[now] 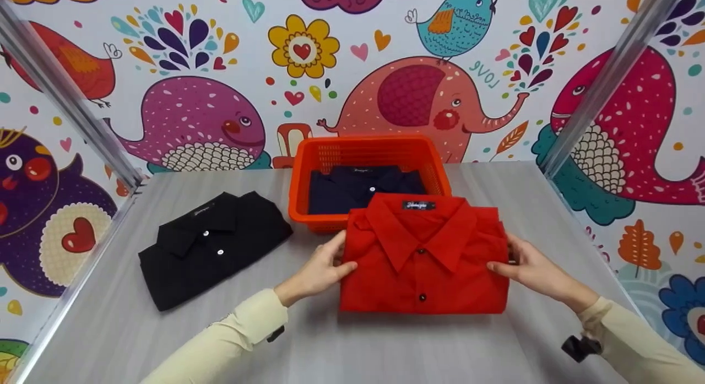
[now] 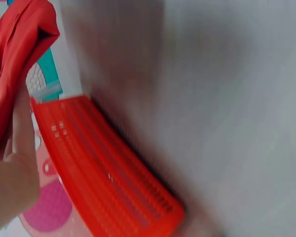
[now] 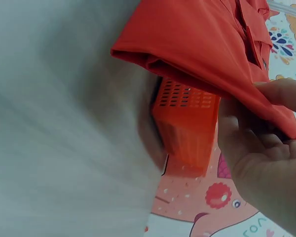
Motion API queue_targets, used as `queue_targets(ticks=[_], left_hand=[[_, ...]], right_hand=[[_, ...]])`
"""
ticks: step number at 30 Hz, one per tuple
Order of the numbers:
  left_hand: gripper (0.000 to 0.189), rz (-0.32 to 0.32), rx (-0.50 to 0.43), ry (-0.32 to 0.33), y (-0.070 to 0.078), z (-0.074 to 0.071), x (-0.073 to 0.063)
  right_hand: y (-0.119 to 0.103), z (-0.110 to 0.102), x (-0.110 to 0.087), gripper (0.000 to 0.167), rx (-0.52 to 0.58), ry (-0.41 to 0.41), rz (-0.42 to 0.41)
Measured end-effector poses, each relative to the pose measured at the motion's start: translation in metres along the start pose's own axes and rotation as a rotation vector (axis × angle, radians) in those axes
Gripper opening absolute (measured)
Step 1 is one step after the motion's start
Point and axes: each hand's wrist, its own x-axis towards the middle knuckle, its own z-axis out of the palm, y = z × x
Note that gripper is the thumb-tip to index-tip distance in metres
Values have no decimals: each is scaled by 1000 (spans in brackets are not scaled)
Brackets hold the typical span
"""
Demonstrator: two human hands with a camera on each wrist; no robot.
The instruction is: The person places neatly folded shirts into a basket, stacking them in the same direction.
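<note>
Red shirt [image 1: 424,274], folded with its collar up, was held between two hands, raised clear of the table [image 1: 407,351], in front of the basket and overlapping its near right part in the head view. At far left, a metal post [image 1: 71,92] stood at an angle in the view, before the printed wall [image 1: 303,106]. Right of it, the black shirt [image 1: 198,263] lay folded and skewed on the table, two white buttons showing. Next, the left hand [image 1: 316,271] pinched the red shirt's left edge, thumb on the front face, fingers behind, spread no wider than the folded cloth. Farther back, the orange basket [image 1: 299,191] stood on the table near the wall; the navy shirt [image 1: 336,194] lay folded inside, partly hidden. The red shirt showed a dark neck label [image 1: 418,205] and two dark buttons. To its right, the right hand [image 1: 537,271] pinched the opposite edge likewise, thumb in front, fingers behind. At far right stood a second metal post [image 1: 608,81].
</note>
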Motion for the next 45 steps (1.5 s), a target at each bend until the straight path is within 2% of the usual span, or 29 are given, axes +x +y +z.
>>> queue_targets(ticks=[6, 10, 19, 22, 24, 29, 34, 41, 45], left_hand=[[46, -13, 138, 51, -3, -26, 4], [47, -40, 173, 74, -5, -40, 6], [65, -216, 220, 176, -3, -64, 8], [63, -247, 227, 190, 0, -72, 10], [58, -243, 226, 190, 2, -77, 14], [47, -208, 231, 177, 6, -90, 27], [46, -248, 276, 190, 10, -101, 47], [22, -246, 305, 196, 13, -117, 77], [21, -264, 310, 195, 15, -125, 90]], right_hand=[[-7, 8, 29, 63, -20, -4, 25], [-13, 12, 46, 63, -22, -10, 15], [-23, 19, 78, 55, -29, -5, -13], [-23, 19, 90, 53, -49, 4, -19], [-24, 18, 97, 52, -62, 19, -17], [-29, 12, 113, 50, -84, 88, 12], [-37, 1, 134, 50, -124, 134, 44], [-48, -17, 160, 48, -149, 172, 56], [-51, -23, 173, 45, -152, 183, 59]])
